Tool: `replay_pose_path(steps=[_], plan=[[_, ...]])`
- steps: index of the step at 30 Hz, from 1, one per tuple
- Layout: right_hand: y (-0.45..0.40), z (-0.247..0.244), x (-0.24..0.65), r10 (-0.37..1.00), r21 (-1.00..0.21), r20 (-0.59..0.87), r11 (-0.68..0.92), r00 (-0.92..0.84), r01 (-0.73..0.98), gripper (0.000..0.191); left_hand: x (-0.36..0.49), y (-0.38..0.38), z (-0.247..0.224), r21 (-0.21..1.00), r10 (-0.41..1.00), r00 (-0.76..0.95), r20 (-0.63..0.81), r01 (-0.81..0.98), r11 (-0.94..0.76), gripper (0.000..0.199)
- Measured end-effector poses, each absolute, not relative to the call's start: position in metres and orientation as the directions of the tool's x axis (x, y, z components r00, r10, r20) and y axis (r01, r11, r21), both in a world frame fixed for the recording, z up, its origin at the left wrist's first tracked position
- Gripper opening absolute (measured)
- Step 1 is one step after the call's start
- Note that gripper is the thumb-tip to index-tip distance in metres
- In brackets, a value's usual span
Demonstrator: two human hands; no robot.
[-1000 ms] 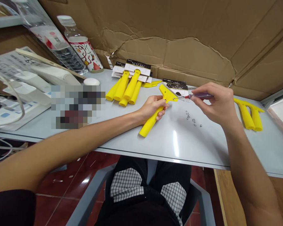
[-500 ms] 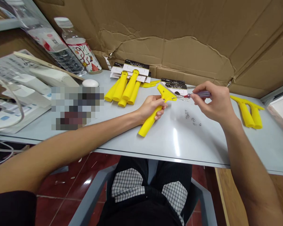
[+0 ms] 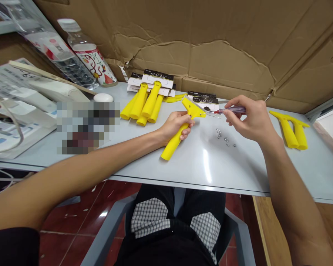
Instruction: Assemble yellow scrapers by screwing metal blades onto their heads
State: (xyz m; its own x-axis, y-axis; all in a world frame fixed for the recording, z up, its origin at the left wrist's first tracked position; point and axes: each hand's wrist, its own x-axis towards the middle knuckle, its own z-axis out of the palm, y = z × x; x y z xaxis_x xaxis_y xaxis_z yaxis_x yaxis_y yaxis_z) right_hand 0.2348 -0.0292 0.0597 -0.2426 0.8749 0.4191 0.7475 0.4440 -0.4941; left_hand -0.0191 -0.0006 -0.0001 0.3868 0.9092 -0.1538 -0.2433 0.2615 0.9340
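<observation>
Brown cardboard [image 3: 219, 59] is standing behind a pale grey bench [image 3: 144, 162]. Above the bench, the yellow scraper [image 3: 194, 109] is showing a flared head with a metallic strip along its far edge, small screw fittings, and a round, smooth handle slanting toward the near left. To the left, a large clear bottle [image 3: 68, 66] is holding clear liquid; beside it, a white-capped bottle [image 3: 93, 61] is bearing a fruit-patterned label, its contents unclear. Loose screws [image 3: 226, 139] are lying uncontained near the scraper. More yellow handles [image 3: 148, 103] are resting against printed cards [image 3: 158, 79].

The left hand [image 3: 177, 127] is wrapping its fingers around the scraper's neck, forearm reaching in from the left. The right hand [image 3: 248, 116] is pinching a screwdriver [image 3: 235, 109] between thumb and fingers, its shaft pointing at the head; tip contact is not discernible.
</observation>
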Motion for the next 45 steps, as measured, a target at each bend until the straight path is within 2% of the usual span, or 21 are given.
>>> replay_pose_path(steps=[6, 10, 14, 17, 22, 25, 28, 33, 37, 40, 43, 45], plan=[[-0.028, 0.059, 0.235, 0.849, -0.45, 0.454, 0.48, -0.27, 0.754, 0.013, -0.019, -0.001, 0.0, 0.939, 0.905, 0.401, -0.144, -0.233, 0.253, 0.018], [-0.024, 0.052, 0.238, 0.799, -0.467, 0.533, 0.552, -0.278, 0.691, 0.027, -0.019, -0.002, 0.0, 0.938, 0.902, 0.407, -0.142, -0.236, 0.254, 0.02], [-0.02, 0.049, 0.239, 0.808, -0.484, 0.528, 0.54, -0.262, 0.688, 0.016, -0.018, -0.001, 0.0, 0.935, 0.909, 0.393, -0.136, -0.253, 0.249, 0.02], [-0.02, 0.05, 0.239, 0.806, -0.48, 0.532, 0.539, -0.258, 0.692, 0.016, -0.018, 0.0, -0.001, 0.935, 0.907, 0.395, -0.146, -0.246, 0.257, 0.019], [-0.021, 0.053, 0.237, 0.768, -0.385, 0.581, 0.551, -0.27, 0.74, 0.023, -0.019, -0.001, 0.0, 0.941, 0.904, 0.409, -0.126, -0.239, 0.239, 0.018], [-0.023, 0.054, 0.236, 0.762, -0.409, 0.582, 0.577, -0.285, 0.707, 0.016, -0.019, -0.002, 0.0, 0.941, 0.902, 0.411, -0.133, -0.234, 0.245, 0.02], [-0.024, 0.055, 0.236, 0.757, -0.422, 0.581, 0.594, -0.299, 0.685, 0.021, -0.019, -0.002, 0.0, 0.939, 0.903, 0.407, -0.138, -0.237, 0.25, 0.021], [-0.02, 0.053, 0.239, 0.746, -0.399, 0.612, 0.578, -0.262, 0.712, 0.012, -0.019, -0.001, 0.0, 0.937, 0.904, 0.398, -0.153, -0.232, 0.261, 0.02], [-0.019, 0.051, 0.24, 0.754, -0.396, 0.611, 0.556, -0.242, 0.73, 0.016, -0.02, -0.002, 0.001, 0.942, 0.902, 0.402, -0.156, -0.214, 0.258, 0.019], [-0.02, 0.051, 0.24, 0.761, -0.407, 0.589, 0.57, -0.272, 0.714, 0.01, -0.02, -0.002, 0.001, 0.943, 0.903, 0.403, -0.148, -0.218, 0.252, 0.018], [-0.021, 0.052, 0.239, 0.748, -0.422, 0.595, 0.602, -0.293, 0.678, 0.02, -0.02, -0.002, 0.0, 0.942, 0.9, 0.412, -0.14, -0.226, 0.25, 0.018], [-0.02, 0.052, 0.239, 0.742, -0.415, 0.605, 0.605, -0.291, 0.679, 0.021, -0.02, -0.002, 0.0, 0.942, 0.9, 0.414, -0.138, -0.225, 0.248, 0.018]])
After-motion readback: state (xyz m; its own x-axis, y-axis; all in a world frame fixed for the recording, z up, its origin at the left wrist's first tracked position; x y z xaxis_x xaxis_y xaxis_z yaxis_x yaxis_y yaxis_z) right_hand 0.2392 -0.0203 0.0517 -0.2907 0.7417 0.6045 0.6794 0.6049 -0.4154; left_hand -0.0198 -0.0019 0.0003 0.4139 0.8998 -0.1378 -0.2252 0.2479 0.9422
